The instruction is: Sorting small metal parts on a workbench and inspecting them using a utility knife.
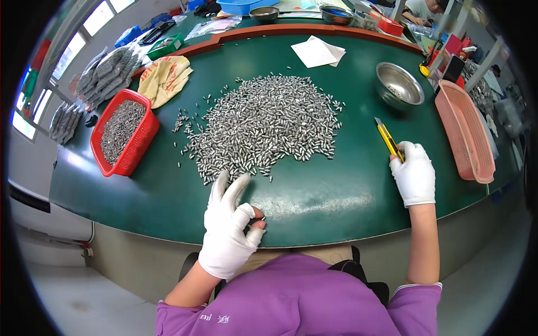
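A wide heap of small silvery metal pieces (269,120) covers the middle of the green tabletop. At its near edge is my left hand (230,227) in a white glove with bare thumb and index tips. These two tips pinch what looks like one small metal piece (263,219), mostly hidden by the fingers, while other fingers stretch toward the heap. To the right, my gloved right hand (413,172) is closed around a yellow utility knife (386,137). The knife's blade points away from me, toward the far left.
On the left, a red basket (147,134) holds more metal pieces, beside a cream cloth bag (165,81) and grey plastic bags (106,75). A steel bowl (412,89) and a pink basket (462,131) stand right. White paper (314,53) lies beyond. Another person (426,11) sits far right.
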Available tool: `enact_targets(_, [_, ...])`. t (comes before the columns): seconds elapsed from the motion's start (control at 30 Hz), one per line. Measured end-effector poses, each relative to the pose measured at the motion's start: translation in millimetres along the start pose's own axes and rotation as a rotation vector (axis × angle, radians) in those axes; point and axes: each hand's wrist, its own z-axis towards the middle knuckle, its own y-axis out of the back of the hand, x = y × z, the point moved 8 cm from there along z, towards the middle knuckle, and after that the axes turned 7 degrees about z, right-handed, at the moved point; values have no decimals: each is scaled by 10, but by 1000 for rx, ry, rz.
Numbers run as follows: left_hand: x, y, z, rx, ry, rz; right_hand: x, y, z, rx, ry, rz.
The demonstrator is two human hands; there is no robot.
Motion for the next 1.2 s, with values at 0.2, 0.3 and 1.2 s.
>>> enact_targets(0.2, [29,-23,-14,-17,-7,43,56,93,-260,-35,-42,347])
enact_targets(0.3, [15,-10,-16,-28,-26,21,312,71,-851,180,-98,865])
enact_targets(1.2, [41,-40,-11,25,-5,-54,1456,-164,-1576,549,587,407])
